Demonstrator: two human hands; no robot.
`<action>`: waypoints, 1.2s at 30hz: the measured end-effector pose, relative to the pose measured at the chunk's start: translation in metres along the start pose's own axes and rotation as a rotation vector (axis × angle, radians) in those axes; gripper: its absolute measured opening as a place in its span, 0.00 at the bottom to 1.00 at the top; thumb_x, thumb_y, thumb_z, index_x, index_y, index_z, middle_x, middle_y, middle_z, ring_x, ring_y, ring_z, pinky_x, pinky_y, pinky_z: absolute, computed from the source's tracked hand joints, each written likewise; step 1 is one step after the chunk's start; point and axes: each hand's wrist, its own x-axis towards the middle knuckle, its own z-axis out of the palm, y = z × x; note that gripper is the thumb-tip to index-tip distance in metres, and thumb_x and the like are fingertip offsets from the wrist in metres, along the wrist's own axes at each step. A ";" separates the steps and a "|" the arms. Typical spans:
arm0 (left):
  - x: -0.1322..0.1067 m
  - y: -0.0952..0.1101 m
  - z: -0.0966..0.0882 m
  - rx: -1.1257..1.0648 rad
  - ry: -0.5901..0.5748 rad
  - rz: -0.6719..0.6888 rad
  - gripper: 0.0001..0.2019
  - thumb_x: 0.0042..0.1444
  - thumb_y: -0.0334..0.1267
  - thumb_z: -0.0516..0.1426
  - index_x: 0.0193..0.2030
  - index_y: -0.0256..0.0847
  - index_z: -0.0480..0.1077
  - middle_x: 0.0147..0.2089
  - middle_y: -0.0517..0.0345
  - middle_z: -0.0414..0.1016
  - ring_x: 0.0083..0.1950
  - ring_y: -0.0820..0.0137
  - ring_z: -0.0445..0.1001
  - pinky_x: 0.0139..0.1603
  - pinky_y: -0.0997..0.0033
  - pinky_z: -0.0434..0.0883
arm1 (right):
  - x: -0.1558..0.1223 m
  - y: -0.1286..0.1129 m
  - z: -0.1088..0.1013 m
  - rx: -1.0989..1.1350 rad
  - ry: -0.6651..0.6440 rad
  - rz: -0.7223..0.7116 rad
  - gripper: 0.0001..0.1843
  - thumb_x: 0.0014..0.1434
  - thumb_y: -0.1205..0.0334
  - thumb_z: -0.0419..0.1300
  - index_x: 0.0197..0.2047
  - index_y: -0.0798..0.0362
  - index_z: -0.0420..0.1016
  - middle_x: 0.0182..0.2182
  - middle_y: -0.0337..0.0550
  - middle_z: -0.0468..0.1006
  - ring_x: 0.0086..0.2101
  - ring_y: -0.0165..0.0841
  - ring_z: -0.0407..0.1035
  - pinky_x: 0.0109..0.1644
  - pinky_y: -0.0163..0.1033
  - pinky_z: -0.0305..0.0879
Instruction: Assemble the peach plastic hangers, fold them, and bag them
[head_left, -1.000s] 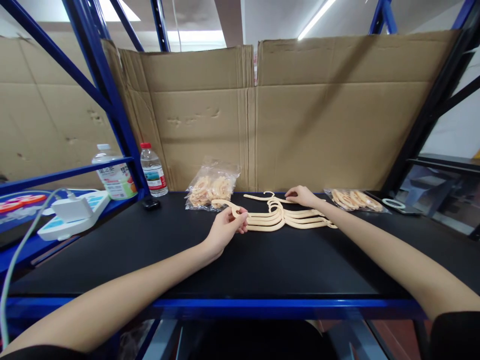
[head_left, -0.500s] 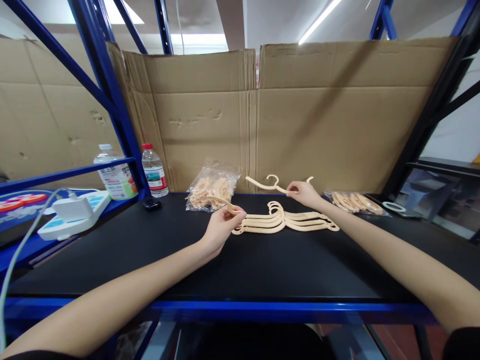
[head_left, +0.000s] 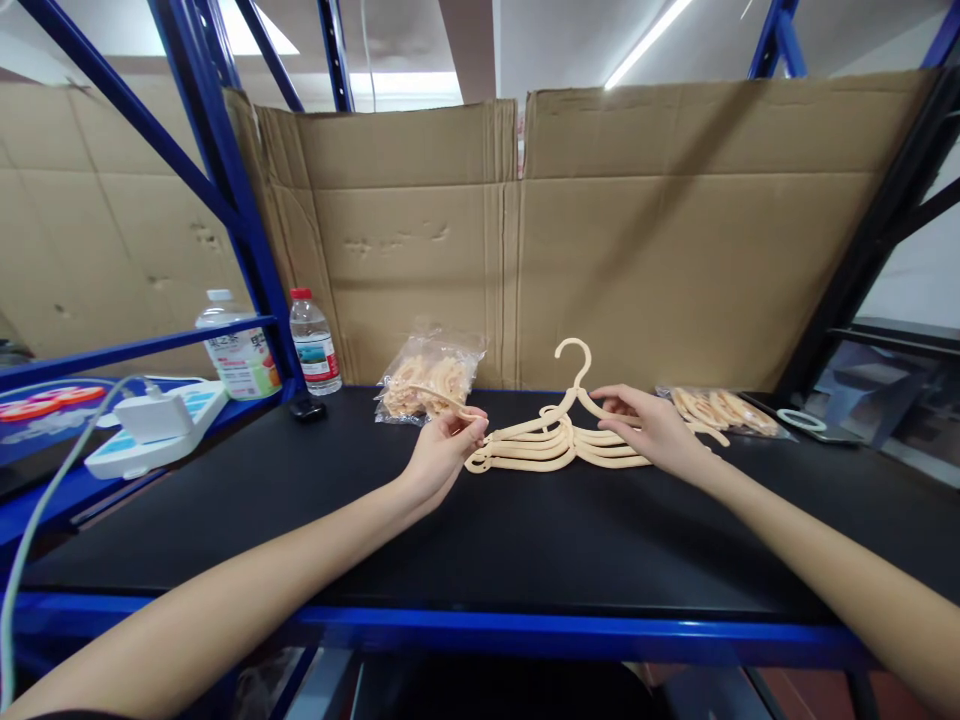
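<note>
My left hand (head_left: 442, 455) is closed, thumb against fingers, on a thin curved beige plastic piece (head_left: 442, 398) that points up and left; the rest of it is hidden by the fingers. My right hand (head_left: 651, 425) grips the right arm of a beige clothes hanger (head_left: 574, 362), its hook standing up and its left arm slanting down toward my left hand. Below it, several matching hangers (head_left: 536, 462) lie overlapped on the black tabletop (head_left: 480, 540), hooks to the back. My right hand covers part of their right arms.
A clear bag of beige parts (head_left: 429, 380) lies behind my left hand, another bag (head_left: 724, 412) at the right beside a phone-like slab with a white ring (head_left: 801, 419). Bottles (head_left: 315, 345), a black mouse (head_left: 307, 409) and a white power strip (head_left: 154, 430) are at left. Cardboard (head_left: 675, 230) walls the back.
The right hand has moved right and down with its hanger, which has turned from lying nearly level to hook upright, over the row. The left hand has hardly moved.
</note>
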 end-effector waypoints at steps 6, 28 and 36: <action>0.003 0.002 0.000 -0.062 -0.058 -0.075 0.11 0.43 0.34 0.68 0.29 0.34 0.70 0.29 0.62 0.66 0.31 0.79 0.66 0.36 0.80 0.68 | -0.004 -0.006 -0.002 -0.034 0.005 -0.082 0.10 0.63 0.60 0.52 0.45 0.52 0.69 0.36 0.47 0.74 0.34 0.35 0.70 0.37 0.40 0.68; 0.007 0.005 -0.004 -0.157 -0.205 -0.311 0.05 0.56 0.31 0.60 0.30 0.33 0.70 0.29 0.54 0.69 0.33 0.73 0.74 0.40 0.74 0.74 | -0.006 -0.009 -0.005 -0.027 0.116 -0.124 0.10 0.63 0.59 0.52 0.46 0.51 0.70 0.38 0.48 0.76 0.36 0.37 0.73 0.37 0.41 0.72; 0.006 0.005 -0.003 -0.161 -0.204 -0.325 0.05 0.55 0.31 0.60 0.30 0.34 0.70 0.27 0.55 0.69 0.32 0.72 0.74 0.38 0.75 0.74 | -0.006 -0.009 -0.004 -0.034 0.109 -0.167 0.09 0.63 0.63 0.53 0.46 0.51 0.69 0.37 0.47 0.75 0.34 0.35 0.71 0.36 0.40 0.70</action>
